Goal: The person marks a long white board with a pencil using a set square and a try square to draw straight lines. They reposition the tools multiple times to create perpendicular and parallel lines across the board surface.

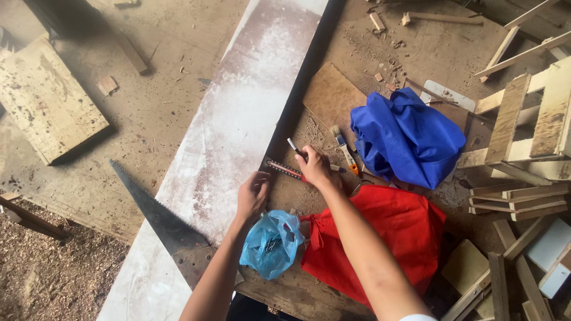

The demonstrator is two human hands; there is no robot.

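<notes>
A long board [238, 119] is laid across the surface [166, 113]. The left hand [253, 195] is pressed flat on the board's edge, fingers curled, nothing clamped in it. The right hand [315, 167] is closed on a pen [295, 148] — its tip set against a square [284, 169] held at the board's dark edge. A saw [157, 214] is seen lying on the board near the left forearm. A blue bag [270, 244] and red cloth [386, 238] lie beside the arms — a brush [345, 148] just beyond the right hand.
</notes>
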